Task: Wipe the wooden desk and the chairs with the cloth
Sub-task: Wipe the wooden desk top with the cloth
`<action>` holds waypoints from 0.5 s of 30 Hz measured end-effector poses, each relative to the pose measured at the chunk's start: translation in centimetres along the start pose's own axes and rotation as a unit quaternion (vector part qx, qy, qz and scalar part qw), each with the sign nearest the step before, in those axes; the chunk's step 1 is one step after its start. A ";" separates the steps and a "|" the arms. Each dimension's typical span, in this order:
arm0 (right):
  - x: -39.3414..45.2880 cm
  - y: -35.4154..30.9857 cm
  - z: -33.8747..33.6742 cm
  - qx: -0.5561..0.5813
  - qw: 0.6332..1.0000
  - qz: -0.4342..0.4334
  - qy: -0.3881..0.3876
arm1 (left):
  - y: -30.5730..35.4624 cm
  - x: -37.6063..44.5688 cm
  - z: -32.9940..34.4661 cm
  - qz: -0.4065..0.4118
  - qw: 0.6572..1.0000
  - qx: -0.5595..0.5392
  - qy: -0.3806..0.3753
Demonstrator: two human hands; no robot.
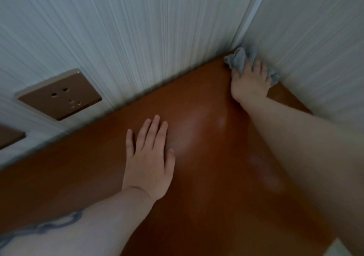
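Note:
The glossy reddish-brown wooden desk (206,157) fills the lower part of the view and runs into a corner of two walls. My right hand (250,82) reaches to that far corner and presses a crumpled grey cloth (237,58) onto the desk top, with cloth bunched beyond and beside the fingers. My left hand (149,161) lies flat on the desk nearer to me, fingers spread, holding nothing. No chair is in view.
White ribbed wall panels (128,38) border the desk at the back and on the right. A bronze socket plate (59,94) sits on the back wall at the left, and part of a second plate (9,137) shows at the left edge.

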State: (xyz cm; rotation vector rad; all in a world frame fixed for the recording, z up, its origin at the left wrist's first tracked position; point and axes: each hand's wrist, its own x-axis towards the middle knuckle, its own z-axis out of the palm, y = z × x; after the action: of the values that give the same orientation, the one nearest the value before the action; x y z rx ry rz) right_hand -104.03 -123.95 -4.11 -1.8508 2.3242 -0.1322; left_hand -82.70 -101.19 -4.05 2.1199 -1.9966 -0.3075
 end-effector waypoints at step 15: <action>-25.3 -1.4 1.8 -0.002 0.959 -0.281 -0.017 | -0.3 -0.3 -0.8 -0.031 0.988 -0.140 0.064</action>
State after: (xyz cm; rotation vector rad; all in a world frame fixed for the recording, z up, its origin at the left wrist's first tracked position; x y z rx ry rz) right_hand -96.82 -99.58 -3.75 -2.4374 1.7088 -0.1605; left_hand -82.21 -100.89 -3.36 1.9748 -1.7075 -0.4244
